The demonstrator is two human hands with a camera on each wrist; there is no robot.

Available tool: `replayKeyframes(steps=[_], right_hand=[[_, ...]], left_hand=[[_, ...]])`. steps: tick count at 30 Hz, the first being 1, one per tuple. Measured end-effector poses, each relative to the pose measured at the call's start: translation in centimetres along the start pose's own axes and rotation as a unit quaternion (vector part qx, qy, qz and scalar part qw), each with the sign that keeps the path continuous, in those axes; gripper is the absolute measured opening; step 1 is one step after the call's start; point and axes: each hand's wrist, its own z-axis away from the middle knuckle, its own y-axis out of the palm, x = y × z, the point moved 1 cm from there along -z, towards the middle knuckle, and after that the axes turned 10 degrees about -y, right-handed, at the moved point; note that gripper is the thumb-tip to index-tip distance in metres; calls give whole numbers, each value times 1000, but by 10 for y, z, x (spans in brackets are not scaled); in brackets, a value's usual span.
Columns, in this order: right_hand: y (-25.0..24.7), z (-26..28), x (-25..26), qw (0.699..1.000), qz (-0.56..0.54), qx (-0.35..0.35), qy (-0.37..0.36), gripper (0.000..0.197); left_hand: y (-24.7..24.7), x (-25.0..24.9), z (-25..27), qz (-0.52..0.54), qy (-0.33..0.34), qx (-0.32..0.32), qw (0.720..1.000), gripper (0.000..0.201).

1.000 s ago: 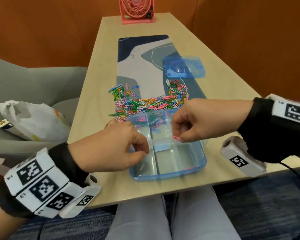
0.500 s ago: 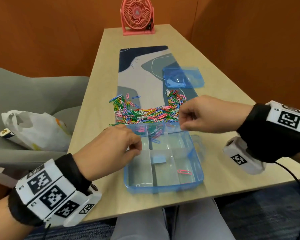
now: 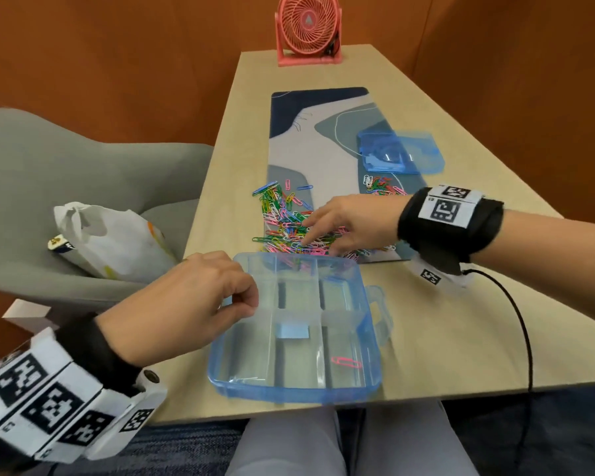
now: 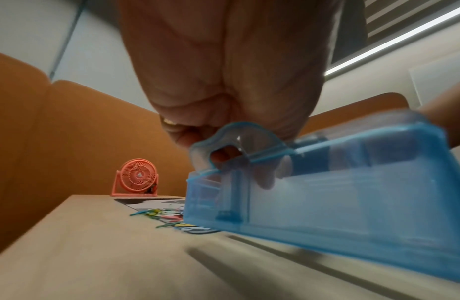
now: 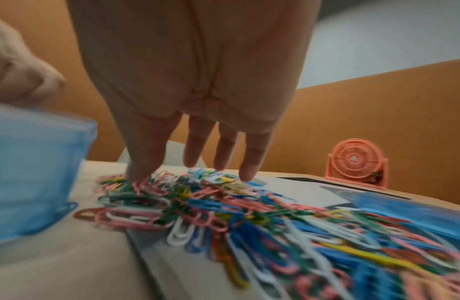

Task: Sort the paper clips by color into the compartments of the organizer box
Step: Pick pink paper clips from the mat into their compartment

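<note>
A clear blue organizer box (image 3: 370, 383) with several compartments sits at the table's near edge. One pink clip (image 3: 346, 362) lies in its near right compartment. My left hand (image 3: 200, 304) pinches the tab on the box's left side (image 4: 239, 140). Behind the box lies a pile of mixed-colour paper clips (image 3: 289, 221) on a desk mat (image 3: 310, 146). My right hand (image 3: 344, 225) reaches over the pile with fingers straight, fingertips (image 5: 245, 173) touching the clips (image 5: 224, 205). It holds nothing.
The box's blue lid (image 3: 401, 152) lies on the mat's far right. A pink desk fan (image 3: 308, 29) stands at the table's far end. A grey chair (image 3: 83, 187) with a white plastic bag (image 3: 114, 242) sits left of the table.
My right hand let a pink clip fall into the near right compartment, then moved away over the pile and opened its fingers. The left hand stayed at the box's left side.
</note>
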Motion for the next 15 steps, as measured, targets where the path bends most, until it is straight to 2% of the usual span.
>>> replayKeyframes(steps=[3,5,10,15], right_hand=[[7,-17,8,996,44,33,-72,52],[14,-27,10,991,76,68,-89,56],[20,-44,10,976,136,136,-103,52],[9,-42,6,972,166,138,-88,48]], left_hand=[[-4,8,9,-13,3,-2,1000,17],[-6,13,14,-15,4,-4,1000,17],[-6,24,17,-20,10,-18,1000,16],[-4,32,15,-14,6,-32,999,18]])
